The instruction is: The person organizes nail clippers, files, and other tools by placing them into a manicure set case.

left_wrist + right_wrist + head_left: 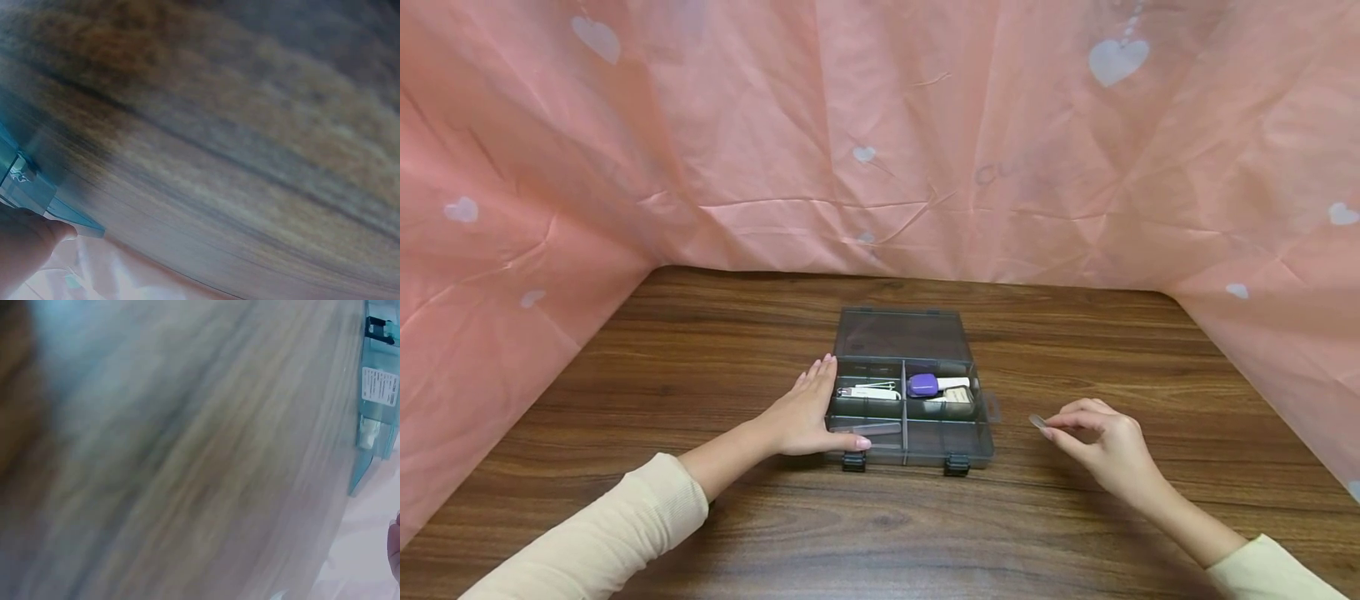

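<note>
A dark see-through plastic compartment box (945,437) lies on the table with its lid (901,336) swung back. Against its left side rests my left hand (805,417), fingers straight and thumb over the front edge. To the right of the box, my right hand (1108,450) pinches a small, thin, pale piece (1038,422) between thumb and fingertips; its kind is too small to tell. Inside the box are a white nail clipper (868,392), a purple nail polish bottle (922,384) with a white cap, a beige nail polish bottle (957,395) and a greyish flat strip (877,429).
Two black latches (957,465) hang at the box's front edge, and a loop handle (992,408) sticks out on its right. The wooden table (880,533) extends around it. A pink curtain (880,150) with hearts encloses the back and sides.
</note>
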A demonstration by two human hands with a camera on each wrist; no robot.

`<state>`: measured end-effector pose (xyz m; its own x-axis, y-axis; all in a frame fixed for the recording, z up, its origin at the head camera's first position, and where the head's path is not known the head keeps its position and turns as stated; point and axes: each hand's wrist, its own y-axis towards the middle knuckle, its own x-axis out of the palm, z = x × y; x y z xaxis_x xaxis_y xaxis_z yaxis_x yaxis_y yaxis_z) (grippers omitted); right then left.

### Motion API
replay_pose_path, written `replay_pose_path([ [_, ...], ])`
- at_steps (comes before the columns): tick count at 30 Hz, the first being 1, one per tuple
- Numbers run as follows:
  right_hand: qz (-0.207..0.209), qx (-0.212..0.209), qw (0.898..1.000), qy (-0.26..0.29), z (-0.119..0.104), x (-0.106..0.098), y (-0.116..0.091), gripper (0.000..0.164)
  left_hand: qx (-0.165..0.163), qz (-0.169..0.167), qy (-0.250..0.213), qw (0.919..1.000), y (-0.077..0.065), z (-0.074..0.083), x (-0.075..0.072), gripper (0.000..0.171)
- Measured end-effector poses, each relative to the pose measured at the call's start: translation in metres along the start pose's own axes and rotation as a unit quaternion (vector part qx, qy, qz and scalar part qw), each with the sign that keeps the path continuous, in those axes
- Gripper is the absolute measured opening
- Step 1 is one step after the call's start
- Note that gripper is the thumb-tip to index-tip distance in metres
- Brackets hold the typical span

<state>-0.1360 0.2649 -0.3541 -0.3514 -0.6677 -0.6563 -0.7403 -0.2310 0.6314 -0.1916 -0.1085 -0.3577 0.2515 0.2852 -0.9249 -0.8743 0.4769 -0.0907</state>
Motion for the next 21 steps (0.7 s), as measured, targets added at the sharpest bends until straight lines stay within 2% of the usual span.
replay_pose_path([
  [21, 0.002, -0.016, 1.000, 0.017, -0.015, 0.025, 0.020, 0.019, 0.001, 0.001, -0.003, 1.0000, 0.000, 0.000, 0.001, 0.123],
])
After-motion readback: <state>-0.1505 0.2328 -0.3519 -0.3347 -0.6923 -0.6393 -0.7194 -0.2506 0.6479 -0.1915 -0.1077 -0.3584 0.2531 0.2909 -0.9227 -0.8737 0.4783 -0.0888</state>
